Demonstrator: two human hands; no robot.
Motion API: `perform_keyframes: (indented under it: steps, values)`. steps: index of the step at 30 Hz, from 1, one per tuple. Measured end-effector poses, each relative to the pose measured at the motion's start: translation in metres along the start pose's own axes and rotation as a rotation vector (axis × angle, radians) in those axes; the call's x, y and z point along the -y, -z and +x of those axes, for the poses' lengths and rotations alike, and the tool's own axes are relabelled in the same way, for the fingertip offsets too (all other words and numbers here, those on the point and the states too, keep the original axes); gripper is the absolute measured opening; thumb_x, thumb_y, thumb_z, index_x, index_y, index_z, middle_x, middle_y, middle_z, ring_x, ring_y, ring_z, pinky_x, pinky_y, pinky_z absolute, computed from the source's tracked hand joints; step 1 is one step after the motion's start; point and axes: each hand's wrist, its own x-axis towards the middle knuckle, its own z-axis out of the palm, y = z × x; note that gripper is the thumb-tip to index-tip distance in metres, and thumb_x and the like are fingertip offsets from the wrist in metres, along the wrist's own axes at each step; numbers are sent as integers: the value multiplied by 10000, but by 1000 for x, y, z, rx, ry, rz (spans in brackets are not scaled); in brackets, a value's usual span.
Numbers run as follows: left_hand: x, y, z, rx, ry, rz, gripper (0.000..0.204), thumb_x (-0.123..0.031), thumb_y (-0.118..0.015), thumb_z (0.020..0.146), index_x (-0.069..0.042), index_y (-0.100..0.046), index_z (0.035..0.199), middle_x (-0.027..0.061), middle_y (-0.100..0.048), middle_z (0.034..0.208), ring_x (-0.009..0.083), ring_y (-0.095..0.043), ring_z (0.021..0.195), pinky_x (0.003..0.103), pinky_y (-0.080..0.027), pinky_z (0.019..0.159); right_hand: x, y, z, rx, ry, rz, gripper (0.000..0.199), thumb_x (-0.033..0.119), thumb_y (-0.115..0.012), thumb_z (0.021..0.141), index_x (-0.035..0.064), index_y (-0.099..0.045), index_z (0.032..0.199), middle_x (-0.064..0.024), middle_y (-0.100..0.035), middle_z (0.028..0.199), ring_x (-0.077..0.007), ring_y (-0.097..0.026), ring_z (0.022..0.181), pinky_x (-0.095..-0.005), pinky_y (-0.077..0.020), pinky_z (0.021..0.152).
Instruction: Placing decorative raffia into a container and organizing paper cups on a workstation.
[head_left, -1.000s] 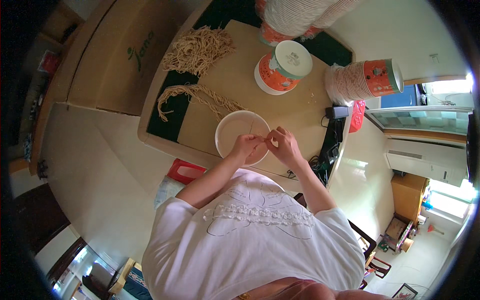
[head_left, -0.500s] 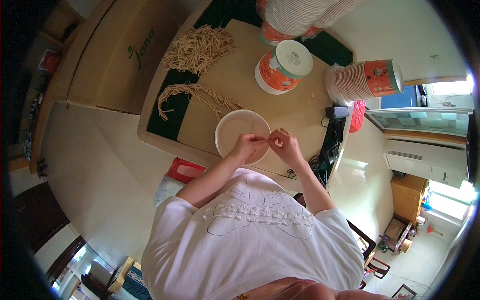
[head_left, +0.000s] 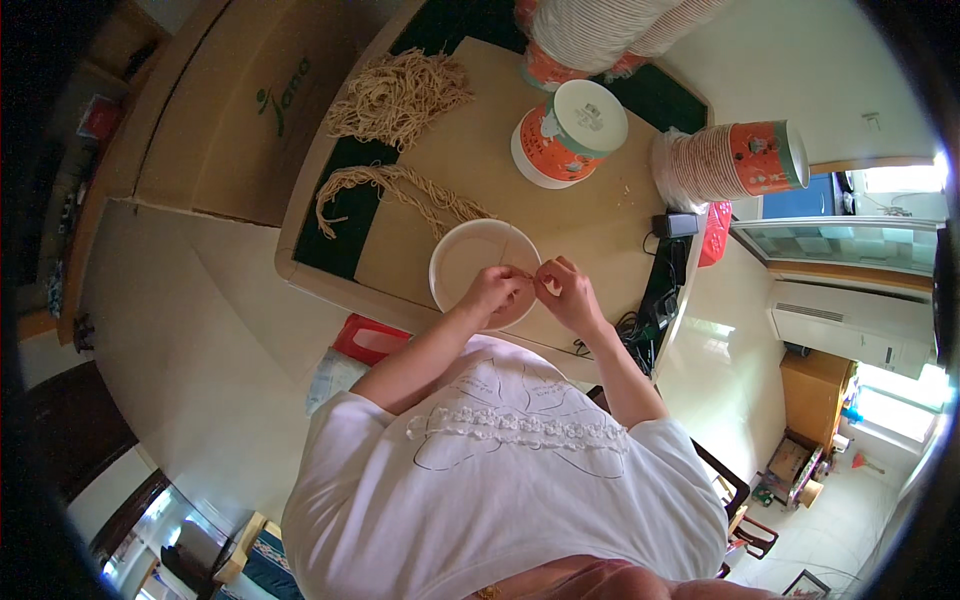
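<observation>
As left hand [head_left: 497, 290] meets right hand [head_left: 568, 294] at bowl [head_left: 463, 258] | grip: both pinched on thin strand [head_left: 505, 246]

We see beige strands [head_left: 402, 98] far left, a white bowl [head_left: 460, 262] near us, and an orange, green-banded tub [head_left: 565, 140] with pale figures.

Large green lettering [head_left: 291, 96] beside a small mark stands on the cardboard box [head_left: 225, 150], beyond and left of the white bowl [head_left: 458, 262]. Beyond it to the right, the upturned tub [head_left: 562, 148] bears grey base print [head_left: 590, 118], too small to read. On the near side, the shirt [head_left: 500, 510] carries tiny blurred lettering [head_left: 477, 385].
</observation>
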Motion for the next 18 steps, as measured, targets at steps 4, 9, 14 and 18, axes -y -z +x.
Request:
perform_keyframes:
  steps: [4,9,14,18]
  values:
    - [-3,-4,-4,8,0,32,81,-132,-630,821,-104,-654,892,-55,-503,627,34,-396,476,194,-288,404,1,1,1,0,15,0,72,35,-616,746,47,-587,810,-99,-566,770,-231,-554,657,-329,-470,592]
    - [-1,-3,-2,-21,-53,58,79,-125,-645,818,-93,-664,888,-55,-534,648,27,-411,484,190,-305,409,2,1,1,5,12,-2,76,35,-617,745,47,-585,812,-103,-565,771,-236,-556,663,-329,-472,595]
    - [4,0,3,-7,-124,85,75,-122,-664,807,-85,-665,873,-53,-553,661,24,-429,496,185,-317,409,3,1,1,6,7,-1,74,40,-615,748,47,-588,816,-106,-566,779,-242,-563,677,-331,-477,603]
    - [5,1,4,-14,-121,109,99,-127,-654,819,-89,-657,910,-59,-547,668,29,-416,487,195,-313,421,1,0,1,8,9,4,80,39,-619,745,47,-590,819,-106,-566,782,-243,-562,677,-331,-476,602]
